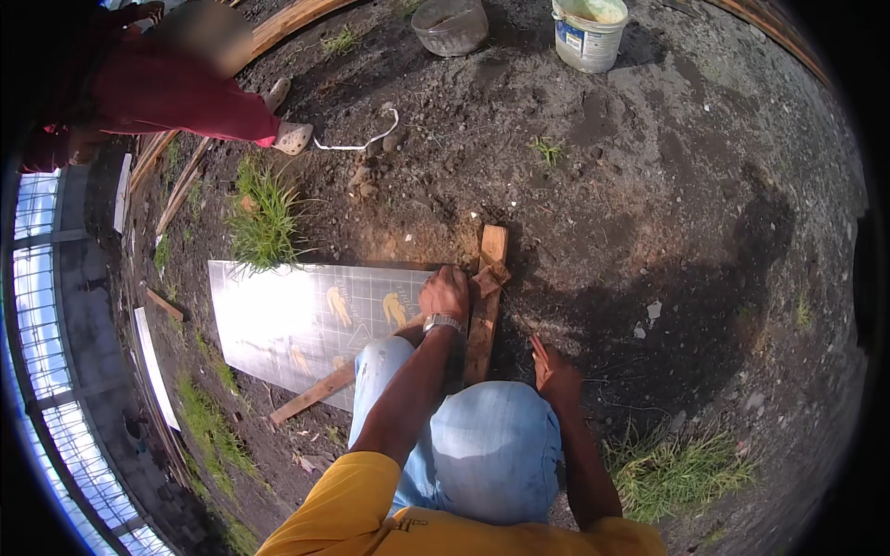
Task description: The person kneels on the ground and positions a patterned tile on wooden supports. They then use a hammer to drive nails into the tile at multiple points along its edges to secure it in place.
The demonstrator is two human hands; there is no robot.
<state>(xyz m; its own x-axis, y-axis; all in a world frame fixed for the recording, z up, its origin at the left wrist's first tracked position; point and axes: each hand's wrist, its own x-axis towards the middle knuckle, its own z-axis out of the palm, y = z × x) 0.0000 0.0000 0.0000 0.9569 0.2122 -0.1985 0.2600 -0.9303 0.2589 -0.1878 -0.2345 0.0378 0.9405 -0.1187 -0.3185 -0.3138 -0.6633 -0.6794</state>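
Observation:
A shiny grey sheet point(366, 320) with a grid and gold figures lies on the soil, glaring white at its left end. My left hand point(445, 295), a watch at its wrist, rests at the sheet's right end with curled fingers; what they grip is hidden. Right beside those fingers a short wooden block point(489, 280) lies across a wooden plank point(483, 338). To the right of the plank my right hand point(556, 378) is low over the ground, its fingers closed round a thin reddish thing too small to name.
A wooden strip point(315, 394) runs under the sheet near my knee. Grass clumps point(264, 218) grow by its far edge. A person in dark red trousers point(185, 102) stands far left. Further off are a white bucket point(591, 42), a clear tub point(451, 28) and a white strip point(357, 146).

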